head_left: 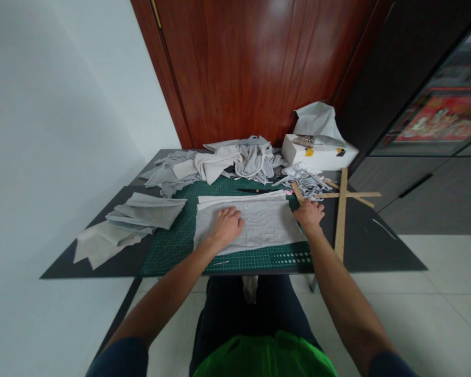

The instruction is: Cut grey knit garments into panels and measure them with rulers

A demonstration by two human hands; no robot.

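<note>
A folded piece of light grey cloth (265,225) lies on the green cutting mat (172,251), with whiter layers showing along its far edge. My left hand (228,226) rests on the left half of this cloth, palm down with the fingers slightly bent and holding nothing. At the cloth's right edge, my right hand (309,213) has its fingers closed over a wooden ruler (296,191); the ruler's far end sticks out beyond the hand. A black-handled cutting tool (255,191), possibly scissors, lies just past the cloth's far edge.
Grey cloth pieces (153,209) are stacked at left. Cloth scraps (255,159) heap along the back, beside a white box (317,152). More wooden rulers (340,220) lie crossed at right. A red-brown door (251,68) stands behind the dark table (384,256).
</note>
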